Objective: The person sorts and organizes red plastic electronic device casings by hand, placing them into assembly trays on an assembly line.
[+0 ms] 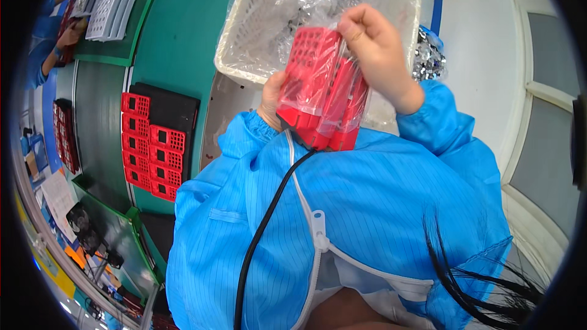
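Observation:
Close in front of my chest is a bundle of red perforated plastic parts (315,76) with clear plastic film around it. My left hand (273,99) grips the bundle along its left side, with most of its fingers hidden behind it. At the upper right corner, my right hand (374,43) pinches the edge of the clear film between bent fingers and thumb. Just beyond both hands stands a white plastic crate (244,30) lined with clear film, with small dark and shiny bits inside.
To the left, several red perforated frames (153,156) lie in two rows on and beside a black board (168,110) on the green bench (177,43). White perforated parts (111,13) are farther left, near a co-worker's hands (70,33). A bag of shiny pieces (430,55) sits right of the crate.

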Demonstrator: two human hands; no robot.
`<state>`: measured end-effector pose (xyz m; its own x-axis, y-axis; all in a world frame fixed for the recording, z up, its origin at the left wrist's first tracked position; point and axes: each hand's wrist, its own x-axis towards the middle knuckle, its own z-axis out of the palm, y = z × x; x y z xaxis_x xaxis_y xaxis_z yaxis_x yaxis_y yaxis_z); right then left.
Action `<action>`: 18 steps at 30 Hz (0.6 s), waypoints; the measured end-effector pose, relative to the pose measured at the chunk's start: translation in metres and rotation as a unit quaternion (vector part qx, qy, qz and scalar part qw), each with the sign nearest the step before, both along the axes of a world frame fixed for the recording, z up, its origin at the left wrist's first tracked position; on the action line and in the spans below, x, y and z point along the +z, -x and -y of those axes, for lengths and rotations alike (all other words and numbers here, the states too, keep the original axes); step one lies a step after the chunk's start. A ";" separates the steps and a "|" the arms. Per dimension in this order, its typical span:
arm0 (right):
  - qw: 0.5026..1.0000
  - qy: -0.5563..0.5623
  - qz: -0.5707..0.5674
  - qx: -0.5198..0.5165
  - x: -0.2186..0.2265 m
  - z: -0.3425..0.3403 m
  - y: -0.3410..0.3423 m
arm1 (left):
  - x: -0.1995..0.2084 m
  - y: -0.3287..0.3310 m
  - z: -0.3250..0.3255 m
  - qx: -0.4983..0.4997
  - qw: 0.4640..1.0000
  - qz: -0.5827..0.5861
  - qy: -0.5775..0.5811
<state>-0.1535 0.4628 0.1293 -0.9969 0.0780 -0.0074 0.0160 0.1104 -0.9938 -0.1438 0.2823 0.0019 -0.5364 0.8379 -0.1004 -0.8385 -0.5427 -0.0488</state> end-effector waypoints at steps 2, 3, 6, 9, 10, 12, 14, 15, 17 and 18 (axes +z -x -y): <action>0.990 -0.086 -0.054 0.097 0.030 0.003 0.005 | 0.016 0.002 -0.002 0.008 0.999 -0.021 -0.043; 0.961 -0.167 -0.100 0.197 0.049 0.004 0.008 | 0.028 0.002 -0.004 0.021 0.996 -0.037 -0.082; 0.955 -0.148 -0.107 0.234 0.117 0.019 0.017 | 0.053 0.014 0.009 0.003 0.992 -0.117 -0.042; 0.962 -0.111 -0.023 0.249 0.150 0.024 0.037 | 0.057 0.020 0.015 -0.017 0.964 -0.244 -0.100; 0.980 -0.079 -0.120 0.140 0.149 0.022 0.058 | 0.058 0.023 0.016 -0.021 0.951 -0.286 -0.118; 0.947 -0.157 -0.277 0.029 0.125 -0.001 0.113 | 0.087 0.021 0.016 -0.034 0.969 -0.246 -0.001; 0.842 -0.414 -0.345 -0.001 0.060 -0.067 0.168 | 0.070 0.020 0.018 -0.069 0.976 -0.204 0.034; 0.847 -0.407 -0.342 0.004 0.022 -0.083 0.159 | 0.054 0.018 0.025 -0.092 0.981 -0.157 0.065; 0.711 -0.631 -0.302 0.069 -0.053 -0.116 0.143 | 0.050 0.014 0.038 -0.079 0.986 -0.116 0.091; 0.623 -0.721 -0.283 0.112 -0.061 -0.100 0.144 | 0.060 0.012 0.043 -0.059 0.980 -0.116 0.148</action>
<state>-0.2974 0.5631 0.0682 -0.7950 -0.5447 0.2668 -0.4683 0.8308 0.3007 -0.1561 0.2397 0.0615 -0.4749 0.8483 -0.2344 -0.8661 -0.4032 0.2956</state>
